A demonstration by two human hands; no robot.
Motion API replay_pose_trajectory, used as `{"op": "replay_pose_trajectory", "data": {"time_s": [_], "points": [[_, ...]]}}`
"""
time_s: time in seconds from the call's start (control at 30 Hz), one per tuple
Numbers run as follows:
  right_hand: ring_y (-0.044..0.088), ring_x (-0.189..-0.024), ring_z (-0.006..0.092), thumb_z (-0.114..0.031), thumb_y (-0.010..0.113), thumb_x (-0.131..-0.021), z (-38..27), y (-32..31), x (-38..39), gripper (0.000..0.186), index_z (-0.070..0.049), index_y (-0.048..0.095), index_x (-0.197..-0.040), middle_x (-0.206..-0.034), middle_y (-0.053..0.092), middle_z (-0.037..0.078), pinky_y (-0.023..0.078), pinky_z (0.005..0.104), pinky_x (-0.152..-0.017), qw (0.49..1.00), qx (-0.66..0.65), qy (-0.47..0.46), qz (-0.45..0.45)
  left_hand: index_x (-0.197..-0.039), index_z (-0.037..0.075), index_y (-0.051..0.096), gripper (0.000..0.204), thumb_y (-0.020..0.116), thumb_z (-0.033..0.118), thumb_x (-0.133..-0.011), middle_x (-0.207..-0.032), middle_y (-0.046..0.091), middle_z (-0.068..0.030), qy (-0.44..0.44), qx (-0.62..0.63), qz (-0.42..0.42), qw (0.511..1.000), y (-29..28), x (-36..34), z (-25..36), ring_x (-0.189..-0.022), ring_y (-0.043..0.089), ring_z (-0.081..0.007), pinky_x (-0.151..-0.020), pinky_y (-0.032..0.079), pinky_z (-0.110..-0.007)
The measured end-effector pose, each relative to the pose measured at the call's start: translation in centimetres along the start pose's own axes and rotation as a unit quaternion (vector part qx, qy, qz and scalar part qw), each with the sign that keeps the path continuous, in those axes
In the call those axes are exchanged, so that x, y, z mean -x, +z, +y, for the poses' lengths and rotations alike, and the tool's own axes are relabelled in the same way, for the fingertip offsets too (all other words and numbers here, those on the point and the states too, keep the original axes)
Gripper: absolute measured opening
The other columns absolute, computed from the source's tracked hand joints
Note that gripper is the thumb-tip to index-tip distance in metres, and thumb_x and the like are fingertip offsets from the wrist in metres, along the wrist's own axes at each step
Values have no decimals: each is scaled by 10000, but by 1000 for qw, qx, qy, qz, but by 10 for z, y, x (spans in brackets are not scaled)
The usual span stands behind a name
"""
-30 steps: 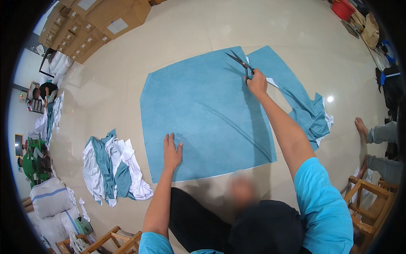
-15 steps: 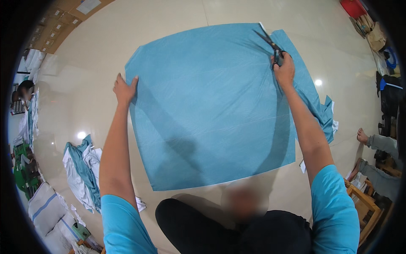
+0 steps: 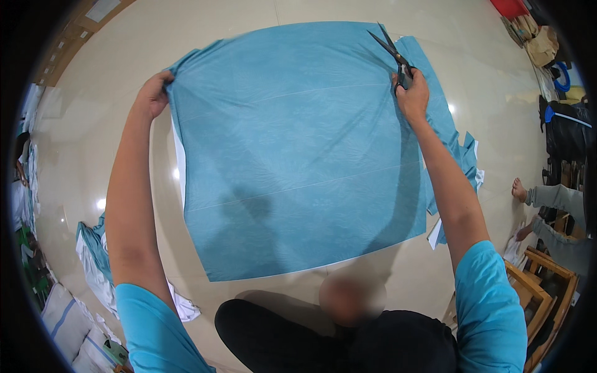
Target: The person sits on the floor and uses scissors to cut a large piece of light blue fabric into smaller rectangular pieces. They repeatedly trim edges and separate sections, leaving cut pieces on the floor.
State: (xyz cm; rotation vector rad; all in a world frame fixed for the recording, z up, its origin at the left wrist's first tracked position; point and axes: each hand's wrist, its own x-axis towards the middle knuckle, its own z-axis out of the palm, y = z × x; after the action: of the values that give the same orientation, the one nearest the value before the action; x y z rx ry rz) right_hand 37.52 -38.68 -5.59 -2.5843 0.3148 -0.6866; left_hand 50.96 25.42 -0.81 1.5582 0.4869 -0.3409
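A large blue-green fabric sheet (image 3: pixel 292 155) with a white underside lies spread on the tiled floor in front of me. My left hand (image 3: pixel 155 93) is closed on its far left corner, pulling the cloth into folds there. At the far right, my right hand (image 3: pixel 411 96) has its fingers in the handles of black scissors (image 3: pixel 398 57). Their blades are parted and point away from me, over the sheet's far right part. A narrower blue-green strip of fabric (image 3: pixel 443 118) lies along the right side, partly under my right forearm.
Crumpled white and blue-green cloth (image 3: pixel 93 261) lies to the left. Cardboard boxes (image 3: pixel 71 37) stand at the far left. On the right are another person's bare foot (image 3: pixel 519 189), a wooden stool (image 3: pixel 528 286) and a brown paper bag (image 3: pixel 542 46).
My left hand has gone from resting at the left edge to gripping the far corner, drawn outward to the left. Folds have formed there. The scissors stay in my right hand.
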Motion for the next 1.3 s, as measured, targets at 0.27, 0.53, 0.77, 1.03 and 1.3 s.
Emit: {"op": "replay_pose_trajectory", "data": {"time_s": [0.27, 0.53, 0.77, 1.03, 1.3], "points": [[669, -1132, 431, -318, 844, -909, -7, -4, 1, 497, 42, 651, -1192, -1162, 724, 233, 520, 503, -973, 1000, 15, -12, 21, -1386, -29, 585, 457, 678, 61, -948, -1269, 602, -180, 145, -160, 275, 937, -35, 1, -18, -1121, 623, -273, -1029, 537, -432], [682, -1125, 400, -340, 892, -893, -47, -12, 35, 560, 41, 658, -1229, -1184, 726, 217, 541, 472, -943, 997, -81, -11, 8, -1601, -14, 443, 618, 588, 322, -1103, -1692, 379, -278, 378, -495, 135, 771, 58, 161, -128, -1581, 337, -467, -1308, 256, -551], [673, -1156, 417, -388, 904, -881, -46, -11, 44, 639, 57, 649, -1263, -1214, 711, 247, 534, 481, -963, 998, -31, -35, -46, -1714, 95, 322, 666, 479, 400, -1143, -1776, 251, -235, 241, -580, 161, 761, 57, 232, -172, -1652, 189, -449, -1332, 155, -595], [664, -1177, 419, -358, 893, -896, -66, -63, 108, 612, 71, 640, -1252, -1251, 703, 252, 516, 478, -1001, 992, -123, 24, -30, -1735, 115, 266, 689, 444, 431, -1149, -1793, 203, -228, 218, -589, 177, 758, 48, 247, -191, -1661, 165, -437, -1336, 148, -585], [660, -1207, 415, -177, 945, -805, -43, -148, 271, 543, 47, 607, -1165, -1328, 708, 222, 515, 474, -1015, 993, -111, -7, -51, -1745, 128, 233, 743, 448, 496, -1137, -1809, 148, -221, 223, -577, 134, 774, 96, 309, -216, -1654, 102, -503, -1307, 91, -685]]}}
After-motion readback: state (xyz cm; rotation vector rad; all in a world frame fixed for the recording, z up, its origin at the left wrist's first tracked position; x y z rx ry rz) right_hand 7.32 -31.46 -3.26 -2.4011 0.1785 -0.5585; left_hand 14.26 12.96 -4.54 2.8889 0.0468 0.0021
